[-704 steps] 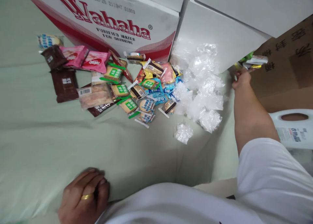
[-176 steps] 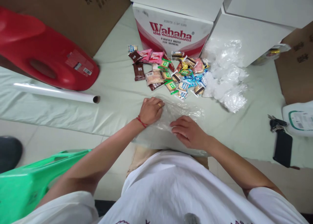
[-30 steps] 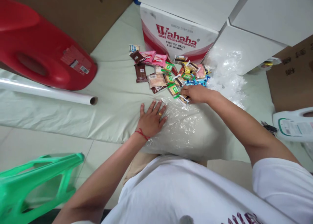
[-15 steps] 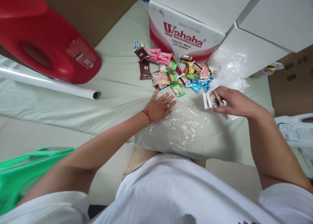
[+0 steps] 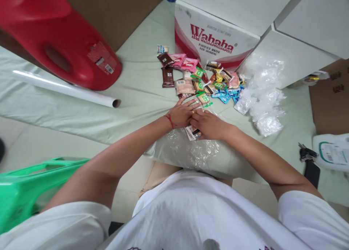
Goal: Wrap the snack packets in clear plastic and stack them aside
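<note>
My left hand (image 5: 183,115) lies flat with its fingers spread on a clear plastic bag (image 5: 177,148) near the table's front edge. Right beside it, my right hand (image 5: 209,125) is closed around a small wrapped snack (image 5: 194,132) with white edges. The fingers of both hands overlap, so part of the snack is hidden. Beyond my fingertips lies a pile of wrapped snacks: pink packets (image 5: 189,64), a dark brown packet (image 5: 168,78), green-and-clear packets (image 5: 203,98) and blue packets (image 5: 224,97).
Crumpled clear plastic bags (image 5: 265,108) lie right of the pile. A Wahaha carton (image 5: 212,42) stands behind it. To the left are a red jug (image 5: 100,60) and a white roll (image 5: 68,88). Keys (image 5: 308,152) and a white bottle (image 5: 332,151) sit at the right; a green stool (image 5: 24,184) is lower left.
My right hand has moved left with the snack, from near the crumpled bags to beside my left hand. My left hand stays spread on the plastic bag. The view has shifted slightly.
</note>
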### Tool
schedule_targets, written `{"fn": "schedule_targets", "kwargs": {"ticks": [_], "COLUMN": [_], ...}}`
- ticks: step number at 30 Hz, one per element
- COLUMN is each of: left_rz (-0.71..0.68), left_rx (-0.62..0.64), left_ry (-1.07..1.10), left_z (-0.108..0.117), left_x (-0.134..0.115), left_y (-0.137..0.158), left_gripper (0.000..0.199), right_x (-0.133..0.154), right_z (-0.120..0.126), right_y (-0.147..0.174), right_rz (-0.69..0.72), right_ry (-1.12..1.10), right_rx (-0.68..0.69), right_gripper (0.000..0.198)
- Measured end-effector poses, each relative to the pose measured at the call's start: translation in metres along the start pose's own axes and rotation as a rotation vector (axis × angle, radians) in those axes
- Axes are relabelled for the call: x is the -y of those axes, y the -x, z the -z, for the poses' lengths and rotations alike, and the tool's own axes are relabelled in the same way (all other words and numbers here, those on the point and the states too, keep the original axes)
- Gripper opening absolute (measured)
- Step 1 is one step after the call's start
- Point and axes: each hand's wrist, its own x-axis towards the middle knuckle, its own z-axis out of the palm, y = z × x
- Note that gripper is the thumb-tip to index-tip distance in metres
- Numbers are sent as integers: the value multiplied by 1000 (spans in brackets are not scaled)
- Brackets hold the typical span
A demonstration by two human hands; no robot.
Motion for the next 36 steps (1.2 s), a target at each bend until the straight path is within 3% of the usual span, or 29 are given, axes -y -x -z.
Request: {"fn": "schedule_targets", "kwargs": {"ticks": [4, 10, 14, 16, 18, 20, 23, 27, 30, 33, 36], "left_rz": [-8, -27, -9, 22, 76, 155, 256, 189, 285, 354, 320], "left_rx": [-49, -66, -129, -177, -226, -279, -338, -240, -194, -149, -77], "left_ry": [60, 100, 99, 78, 49, 20, -23, -36, -31, -4, 32], "left_z": [1, -2, -3, 0, 6, 15, 26, 19, 4, -6, -2], "left_x": [5, 9, 10, 9, 5, -3, -23, -51, -59, -51, -29], "left_y": [1, 2, 4, 7, 13, 25, 53, 102, 131, 138, 125], "left_gripper": [58, 60, 56, 51, 47, 46, 48, 47, 49, 53, 56], "right_x": [-12, -17, -24, -35, -49, -61, -67, -54, -45, -42, -37], "right_z": [-9, -17, -16, -16, -21, -32, -57, -80, -86, -88, -89], "right_y": [15, 24, 26, 33, 41, 48, 56, 64, 71, 81, 94], "right_rz": [-13, -19, 0, -26, -203, -492, -809, -910, -951, -983, -1004], "right_ry": [-156, -218, -336, -442, -494, -465, -429, -514, -618, -694, -721], "right_rx": [-88, -103, -154, -247, -397, -523, -522, -483, -528, -570, -591], "right_gripper": [71, 52, 64, 68, 57, 47, 51, 33, 25, 27, 26]}}
